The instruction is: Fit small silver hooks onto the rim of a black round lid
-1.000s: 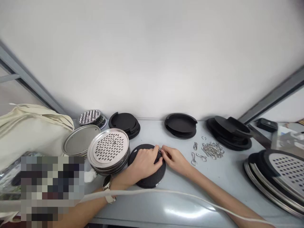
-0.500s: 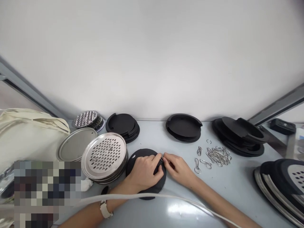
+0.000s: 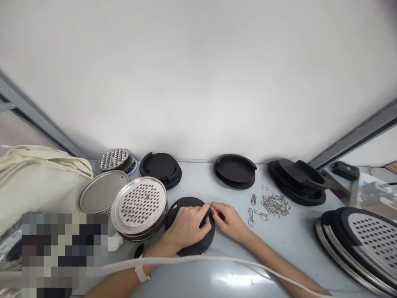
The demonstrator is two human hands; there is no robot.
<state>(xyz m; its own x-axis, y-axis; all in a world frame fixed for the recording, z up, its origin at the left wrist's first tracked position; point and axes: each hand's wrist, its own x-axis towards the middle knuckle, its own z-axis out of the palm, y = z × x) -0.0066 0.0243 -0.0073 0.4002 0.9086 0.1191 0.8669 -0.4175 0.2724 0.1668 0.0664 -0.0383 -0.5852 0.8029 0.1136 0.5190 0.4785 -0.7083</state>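
View shifted, black disc [image 3: 197, 246] beneath left hand [image 3: 187, 225]

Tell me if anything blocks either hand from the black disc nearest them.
Nothing visible: the left hand rests on the black disc, the right hand is at its edge. The white cable, lower down, crosses neither hand.

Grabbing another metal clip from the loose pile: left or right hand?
Right, I'd say. The right hand is at the disc's near-pile edge, closer to the metal clips. The left hand lies across the black disc, farther away.
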